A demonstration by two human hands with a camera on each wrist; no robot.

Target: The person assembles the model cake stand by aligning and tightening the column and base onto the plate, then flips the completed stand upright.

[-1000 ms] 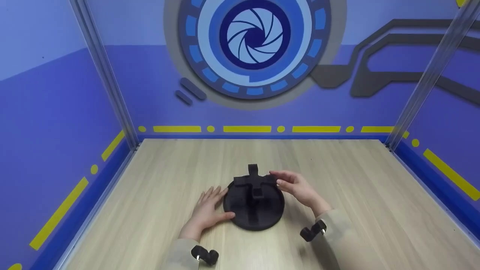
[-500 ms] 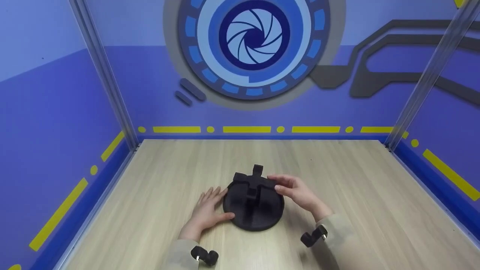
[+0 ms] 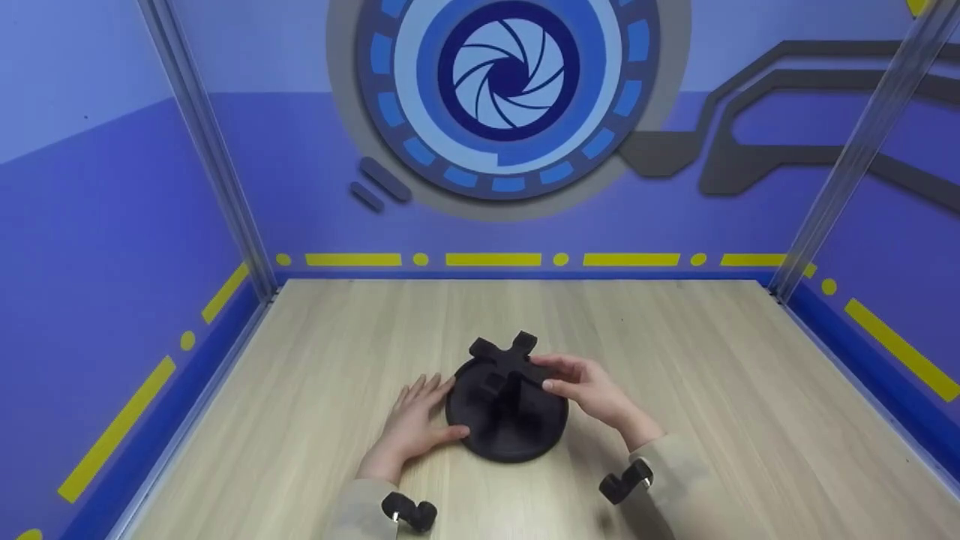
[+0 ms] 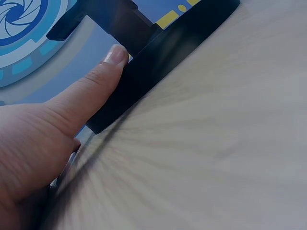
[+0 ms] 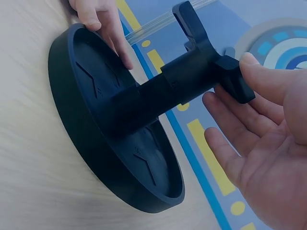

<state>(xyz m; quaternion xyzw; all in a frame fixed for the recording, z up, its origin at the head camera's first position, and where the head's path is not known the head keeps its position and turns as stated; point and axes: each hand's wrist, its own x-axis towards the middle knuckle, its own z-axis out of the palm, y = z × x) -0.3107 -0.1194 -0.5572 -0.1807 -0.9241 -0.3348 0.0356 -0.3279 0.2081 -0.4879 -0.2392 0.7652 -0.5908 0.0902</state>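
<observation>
A black stand rests on the table: a round base (image 3: 510,439) with a raised rim, a central post (image 5: 144,100) and a four-armed cross-shaped top (image 3: 511,360). My left hand (image 3: 412,427) holds the base's left side, thumb on the rim and fingers spread along the outer edge. One arm of the cross is pinched by my right hand (image 3: 592,386), its thumb on one face and fingers behind. In the right wrist view, small raised marks show inside the base. The left wrist view shows my left thumb (image 4: 91,93) against the rim; the other fingers are mostly hidden.
The light wooden table (image 3: 360,322) reaches back to a blue patterned wall (image 3: 300,180). Metal posts (image 3: 214,157) stand at the rear corners. Black camera mounts (image 3: 409,511) sit on both wrists.
The cross-shaped top has turned clockwise as seen from above. My right hand has moved slightly toward me with its arm; the left hand and the base stay in place.
</observation>
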